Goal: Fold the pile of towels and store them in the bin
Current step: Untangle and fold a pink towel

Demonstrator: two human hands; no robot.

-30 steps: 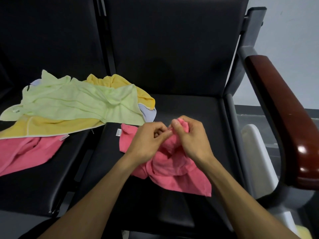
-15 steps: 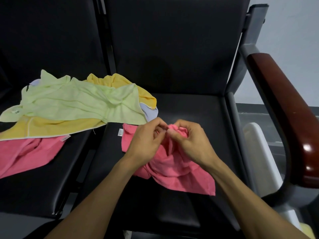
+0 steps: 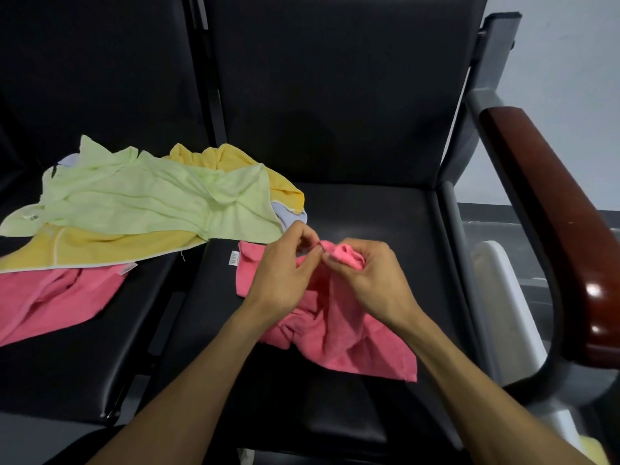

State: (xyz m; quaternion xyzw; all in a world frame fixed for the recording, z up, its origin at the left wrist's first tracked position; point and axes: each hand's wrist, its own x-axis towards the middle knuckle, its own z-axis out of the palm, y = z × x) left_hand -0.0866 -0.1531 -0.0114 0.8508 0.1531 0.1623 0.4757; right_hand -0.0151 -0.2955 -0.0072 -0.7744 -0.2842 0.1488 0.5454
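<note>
Hands (image 3: 330, 276) slightly higher on pink towel (image 3: 342, 333)

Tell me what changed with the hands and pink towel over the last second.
Little: both hands, left and right, keep pinching the bunched edge of the pink towel, working along it with small finger moves. Nothing was let go. The pile on the left seat hasn't moved.

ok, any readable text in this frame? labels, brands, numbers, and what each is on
No text can be read.
White tag on the corner of the pink towel in the hands: printed marks, too blurred to read.
White tag on the light green towel: too small to read.
Tag at the yellow towel's lower edge, over the second pink towel: too blurred to read.
</note>
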